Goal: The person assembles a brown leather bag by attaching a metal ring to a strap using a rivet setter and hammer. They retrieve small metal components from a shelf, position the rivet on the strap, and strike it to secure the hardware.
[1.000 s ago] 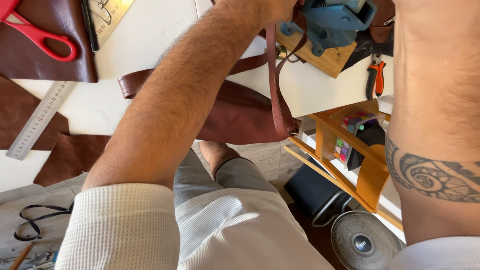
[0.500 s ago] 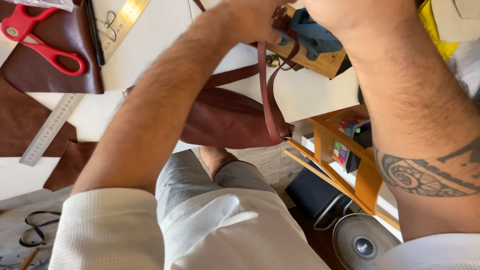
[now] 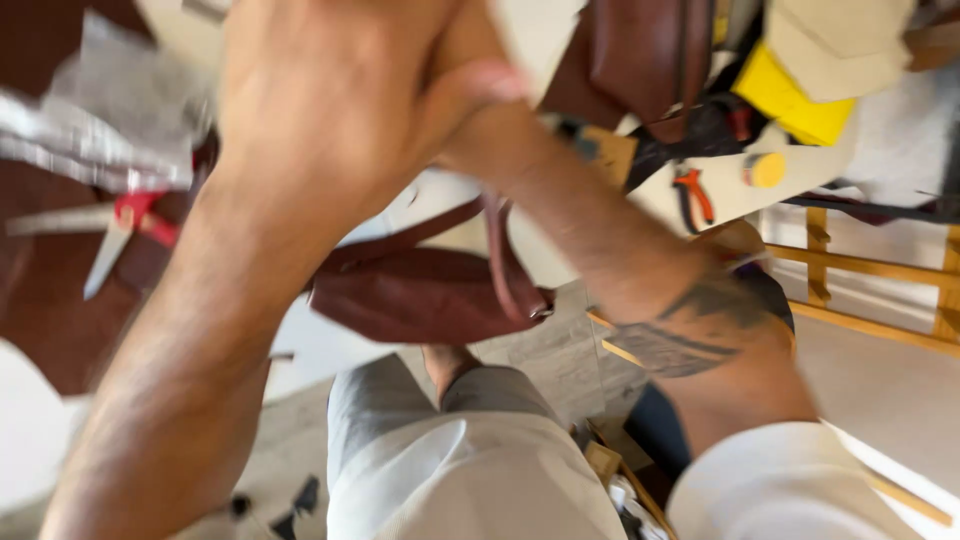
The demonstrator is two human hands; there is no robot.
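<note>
The left hand (image 3: 330, 110) was raised close to the camera, badly blurred, its back turned up; its grip seemed curled, but what it had hold of, if anything, could not be told. The right hand lay hidden behind it, only the tattooed forearm (image 3: 640, 290) showing, so its grip could not be told either. Below the two hands a thin brown strap (image 3: 500, 255) hung down over a dark red-brown piece of leather (image 3: 420, 295), which drooped over the near edge of the white worktop (image 3: 330, 345). Whether a hand held the strap's top end was not visible.

Toward the left edge of the worktop lay red-handled scissors (image 3: 125, 225), blades pointing to the near side, on more brown leather (image 3: 40, 300). Toward the far right corner sat a yellow block-shaped package (image 3: 790, 100) under a pale cream sheet (image 3: 840, 40), with a small round yellow thing (image 3: 767, 170) just beside it and orange-handled pliers (image 3: 692, 195) nearer the edge. A wooden frame (image 3: 880, 270) stood beyond the right edge.
</note>
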